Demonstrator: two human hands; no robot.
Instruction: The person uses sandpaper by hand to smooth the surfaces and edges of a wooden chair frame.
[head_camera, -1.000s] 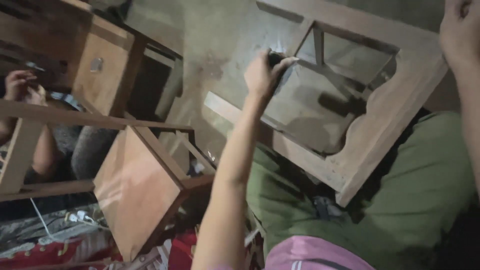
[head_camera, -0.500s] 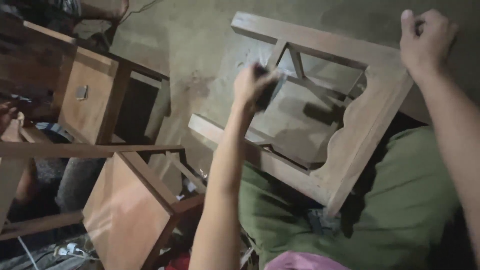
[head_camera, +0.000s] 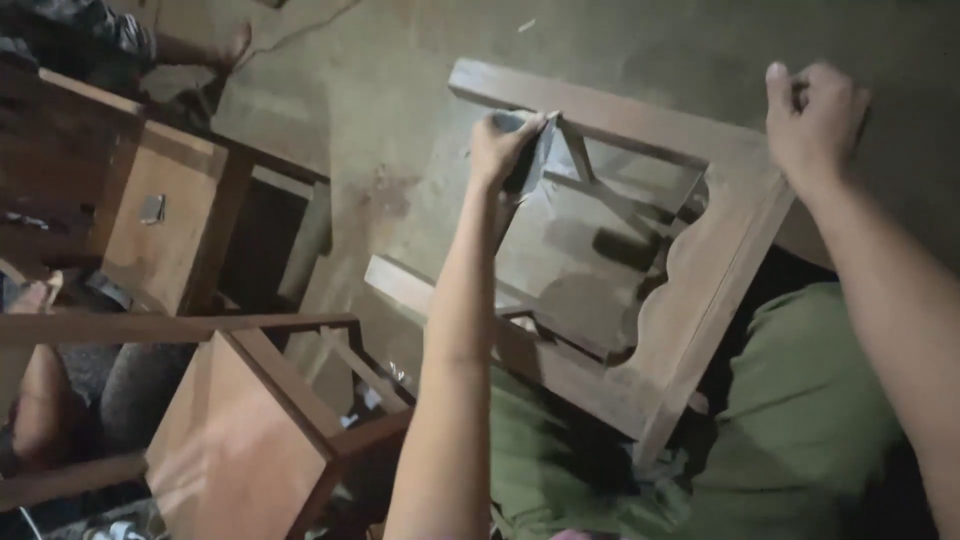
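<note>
Sanding step in hand: left hand clamped a small grey abrasive pad against the brown wooden chair frame lying across the lap; right hand gripped its far corner. Next stroke probably needed steady bracing.

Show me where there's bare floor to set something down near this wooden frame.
Bare concrete floor lies between the wooden frame and the small cabinets, also beyond the frame's top rail. Crowded at lower left, around the wooden stool.
</note>
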